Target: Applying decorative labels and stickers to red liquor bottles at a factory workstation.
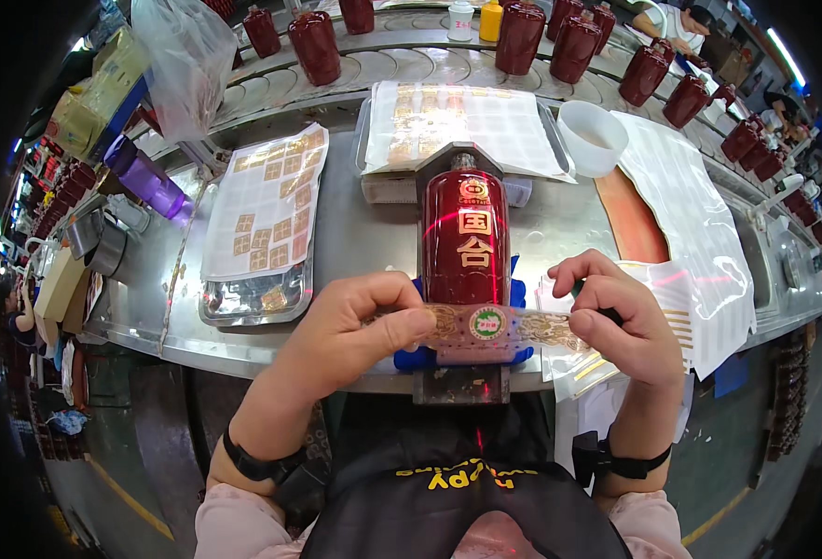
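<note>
Between the left grip and right grip, a patterned strip spans the near end of the red bottle.
The left pinches its left end; whether the right pinches or merely touches, I cannot tell. Bare desk opens left toward the tray; sheets crowd the right. The strip partly hides the blue holder, near the desk's edge.
</note>
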A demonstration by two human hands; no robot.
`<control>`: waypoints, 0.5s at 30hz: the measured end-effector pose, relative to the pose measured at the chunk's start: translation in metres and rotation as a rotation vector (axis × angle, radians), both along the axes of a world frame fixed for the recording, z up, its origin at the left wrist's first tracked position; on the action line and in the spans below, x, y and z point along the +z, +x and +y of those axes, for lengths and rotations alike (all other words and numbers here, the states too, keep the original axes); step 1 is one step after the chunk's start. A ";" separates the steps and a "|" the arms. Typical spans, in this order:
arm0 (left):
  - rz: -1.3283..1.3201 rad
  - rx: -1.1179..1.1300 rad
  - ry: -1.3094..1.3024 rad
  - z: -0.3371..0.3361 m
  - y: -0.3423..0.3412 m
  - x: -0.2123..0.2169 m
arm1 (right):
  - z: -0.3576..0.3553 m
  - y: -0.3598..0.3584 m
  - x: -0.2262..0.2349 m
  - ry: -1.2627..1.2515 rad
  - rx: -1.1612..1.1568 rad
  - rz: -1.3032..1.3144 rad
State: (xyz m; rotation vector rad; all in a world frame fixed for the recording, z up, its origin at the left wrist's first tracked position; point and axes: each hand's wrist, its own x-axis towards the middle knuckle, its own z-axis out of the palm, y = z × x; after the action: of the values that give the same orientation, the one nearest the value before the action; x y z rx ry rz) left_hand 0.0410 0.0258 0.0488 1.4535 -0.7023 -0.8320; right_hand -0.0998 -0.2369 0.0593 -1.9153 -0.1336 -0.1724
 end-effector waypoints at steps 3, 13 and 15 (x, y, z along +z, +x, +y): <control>-0.028 0.006 0.165 -0.005 0.005 -0.005 | -0.002 0.003 -0.007 -0.070 -0.063 0.038; -0.055 0.069 0.065 -0.016 0.014 -0.032 | -0.003 0.018 -0.037 -0.027 -0.131 0.108; -0.047 0.067 0.070 -0.016 0.014 -0.032 | -0.004 0.019 -0.038 -0.029 -0.127 0.107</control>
State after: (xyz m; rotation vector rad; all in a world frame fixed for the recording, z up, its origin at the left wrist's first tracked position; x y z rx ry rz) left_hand 0.0550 0.0095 0.0173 1.5556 -0.6619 -0.7791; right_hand -0.0809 -0.2405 0.0217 -1.9581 0.0584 -0.1533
